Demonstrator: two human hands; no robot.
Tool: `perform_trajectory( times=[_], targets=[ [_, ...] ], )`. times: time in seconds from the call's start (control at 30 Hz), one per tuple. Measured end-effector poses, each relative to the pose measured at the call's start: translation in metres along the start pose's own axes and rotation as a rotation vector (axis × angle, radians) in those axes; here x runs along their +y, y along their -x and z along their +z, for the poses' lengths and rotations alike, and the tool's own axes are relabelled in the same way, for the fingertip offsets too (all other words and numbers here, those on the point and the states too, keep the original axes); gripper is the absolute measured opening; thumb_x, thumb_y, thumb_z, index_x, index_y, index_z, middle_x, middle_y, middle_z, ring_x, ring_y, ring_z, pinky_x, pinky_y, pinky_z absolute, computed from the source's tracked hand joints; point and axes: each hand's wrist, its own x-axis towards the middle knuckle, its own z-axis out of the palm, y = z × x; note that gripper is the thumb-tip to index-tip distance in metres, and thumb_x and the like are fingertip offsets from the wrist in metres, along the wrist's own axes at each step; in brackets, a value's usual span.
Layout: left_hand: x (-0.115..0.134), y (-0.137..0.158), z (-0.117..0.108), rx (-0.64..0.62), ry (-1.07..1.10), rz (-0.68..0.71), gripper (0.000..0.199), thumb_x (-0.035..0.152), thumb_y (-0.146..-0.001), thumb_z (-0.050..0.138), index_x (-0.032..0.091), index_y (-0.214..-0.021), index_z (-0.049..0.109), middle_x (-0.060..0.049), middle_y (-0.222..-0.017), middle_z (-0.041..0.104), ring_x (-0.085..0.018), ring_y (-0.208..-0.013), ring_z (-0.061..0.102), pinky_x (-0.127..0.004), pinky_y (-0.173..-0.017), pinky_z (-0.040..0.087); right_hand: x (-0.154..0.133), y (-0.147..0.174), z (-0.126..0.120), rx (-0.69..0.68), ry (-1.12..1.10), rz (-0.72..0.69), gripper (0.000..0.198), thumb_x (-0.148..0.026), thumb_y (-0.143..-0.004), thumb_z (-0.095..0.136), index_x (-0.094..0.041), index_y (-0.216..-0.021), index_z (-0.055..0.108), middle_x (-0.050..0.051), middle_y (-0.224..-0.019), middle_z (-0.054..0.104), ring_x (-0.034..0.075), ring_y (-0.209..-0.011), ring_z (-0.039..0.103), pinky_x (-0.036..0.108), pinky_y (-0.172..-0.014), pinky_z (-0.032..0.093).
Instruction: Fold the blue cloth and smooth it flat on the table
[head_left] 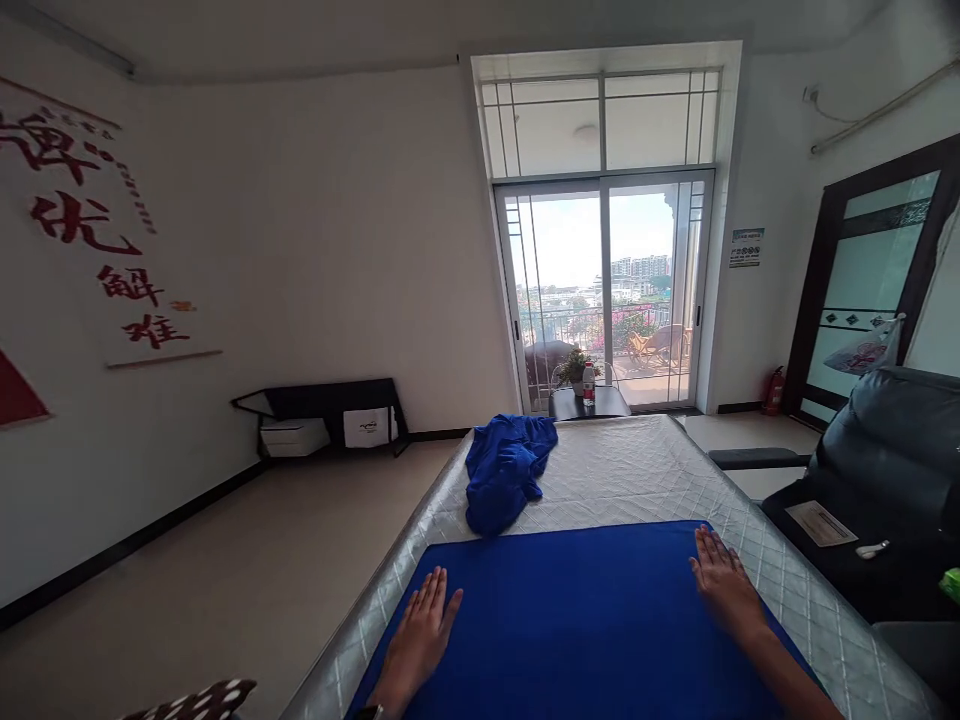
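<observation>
Both the left hand [421,635] and the right hand [727,585] rest palm down on a smooth blue cloth [570,610], fingers extended and thumbs held out to the side. The cloth lies flat over the near part of a silver quilted mattress [615,460]; the left hand sits near its left edge, the right near its far right corner. A crumpled blue cloth [506,475] is heaped just beyond, toward the mattress's left edge. Past the far end, a bottle [589,387] stands beside a potted plant [573,368] on a black seat [611,403].
</observation>
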Motion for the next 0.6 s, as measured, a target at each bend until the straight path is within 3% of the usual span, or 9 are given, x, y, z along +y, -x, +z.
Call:
perform_trajectory(
  times=[0.17,0.23,0.3,0.37,0.43,0.53,0.6],
  targets=[
    [0.103,0.018,-0.006,-0.122,0.133,0.23,0.064,0.053,-0.101,0.021,0.017,-0.154,0.023,-0.007,-0.159,0.024,-0.023,-0.147,0.023,-0.045,-0.12,0.024,-0.111,0.044,-0.023,-0.167,-0.225,-0.279,0.063,-0.049,-0.1,0.016,-0.017,-0.154,0.024,0.004,-0.161,0.021,0.022,-0.148,0.015,0.045,-0.122,0.015],
    [0.127,0.029,-0.009,-0.198,0.157,0.263,0.066,0.057,-0.101,0.019,0.018,-0.154,0.019,-0.005,-0.16,0.019,-0.022,-0.148,0.018,-0.046,-0.12,0.022,-0.143,0.062,-0.025,-0.266,-0.293,-0.353,0.064,-0.052,-0.1,0.017,-0.019,-0.155,0.02,0.003,-0.161,0.017,0.022,-0.149,0.012,0.044,-0.122,0.014],
    [0.133,0.037,-0.009,-0.25,0.167,0.253,0.067,0.059,-0.1,0.019,0.019,-0.154,0.016,-0.003,-0.161,0.015,-0.023,-0.149,0.015,-0.048,-0.12,0.022,-0.159,0.074,-0.025,-0.345,-0.328,-0.374,0.065,-0.055,-0.099,0.018,-0.023,-0.155,0.016,0.0,-0.161,0.012,0.022,-0.149,0.01,0.044,-0.122,0.012],
    [0.119,0.044,-0.005,-0.268,0.167,0.224,0.068,0.059,-0.099,0.019,0.02,-0.154,0.013,-0.002,-0.161,0.013,-0.024,-0.149,0.014,-0.049,-0.12,0.023,-0.156,0.081,-0.024,-0.399,-0.335,-0.358,0.065,-0.057,-0.099,0.019,-0.026,-0.155,0.013,-0.002,-0.161,0.008,0.022,-0.149,0.009,0.045,-0.122,0.011],
    [0.09,0.049,0.002,-0.243,0.147,0.181,0.068,0.059,-0.098,0.021,0.021,-0.154,0.014,-0.003,-0.161,0.015,-0.025,-0.148,0.017,-0.051,-0.118,0.026,-0.139,0.081,-0.021,-0.416,-0.314,-0.33,0.065,-0.058,-0.098,0.019,-0.026,-0.155,0.013,-0.003,-0.162,0.008,0.021,-0.149,0.009,0.045,-0.122,0.011],
    [0.032,0.063,0.014,-0.135,0.056,0.131,0.06,0.057,-0.095,0.033,0.029,-0.148,0.038,-0.002,-0.155,0.035,-0.029,-0.145,0.029,-0.053,-0.114,0.031,-0.091,0.076,-0.013,-0.362,-0.235,-0.262,0.068,-0.06,-0.097,0.019,-0.024,-0.155,0.017,-0.002,-0.162,0.014,0.021,-0.149,0.011,0.045,-0.122,0.011],
    [-0.006,0.077,0.017,-0.049,-0.012,0.176,0.05,0.054,-0.09,0.044,0.039,-0.136,0.054,0.0,-0.147,0.048,-0.031,-0.143,0.033,-0.053,-0.113,0.031,-0.05,0.072,-0.004,-0.297,-0.166,-0.191,0.07,-0.061,-0.096,0.02,-0.023,-0.154,0.023,0.0,-0.161,0.018,0.021,-0.149,0.013,0.045,-0.122,0.011]
  ],
)
